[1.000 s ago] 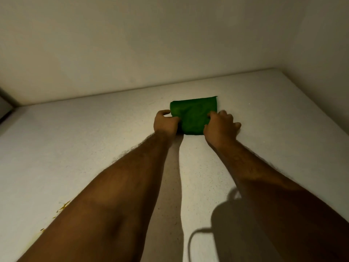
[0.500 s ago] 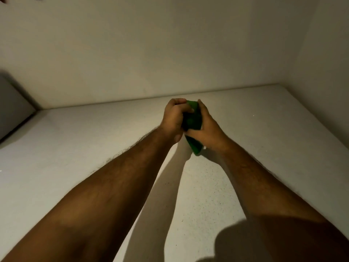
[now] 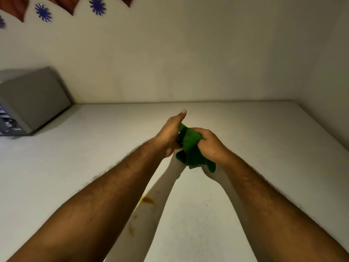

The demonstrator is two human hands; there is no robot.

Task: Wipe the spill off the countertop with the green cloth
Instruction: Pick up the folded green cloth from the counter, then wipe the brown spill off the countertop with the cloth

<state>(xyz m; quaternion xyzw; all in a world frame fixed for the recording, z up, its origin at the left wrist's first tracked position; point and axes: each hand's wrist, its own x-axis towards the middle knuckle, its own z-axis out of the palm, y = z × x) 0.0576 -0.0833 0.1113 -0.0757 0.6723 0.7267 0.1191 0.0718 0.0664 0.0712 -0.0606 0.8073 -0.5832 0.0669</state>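
Observation:
The green cloth is bunched up and held above the white countertop, its loose ends hanging down. My right hand grips it from the right with closed fingers. My left hand presses against the cloth's left side, thumb stretched forward; its fingers are hidden behind the cloth. An orange-brown spill lies on the countertop between my forearms, with fainter streaks nearer to me.
A grey appliance stands at the far left against the wall. Walls close the counter at the back and right. Blue flower shapes and brown shapes decorate the wall's top left.
The cloth lay flat on the counter a second ago; both hands gathered and lifted it. It now hangs bunched in my hands. The view has tilted up, showing the appliance and the spill.

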